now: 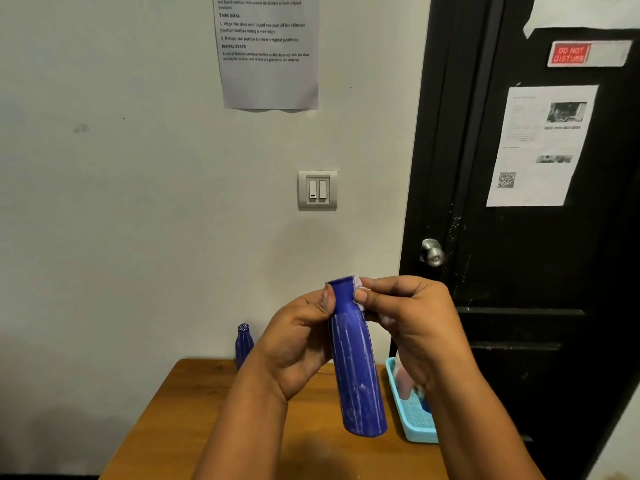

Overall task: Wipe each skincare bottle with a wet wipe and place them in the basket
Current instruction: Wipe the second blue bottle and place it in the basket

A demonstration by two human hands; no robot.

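Observation:
A tall blue bottle [358,372] streaked with white residue is held up above the wooden table [194,410], its narrow end uppermost. My left hand [294,341] grips its upper part, thumb near the rim. My right hand [405,320] pinches a white wet wipe [358,285] against the bottle's top edge. A second blue bottle [243,344] stands upright at the table's back edge by the wall. The light blue basket [415,431] sits at the table's right side, partly hidden behind my right wrist, with a pale bottle-like thing inside it.
A white wall with a light switch [317,190] and a taped paper sheet [268,53] rises behind the table. A black door [536,237] with a metal knob [432,252] stands to the right, close to the basket.

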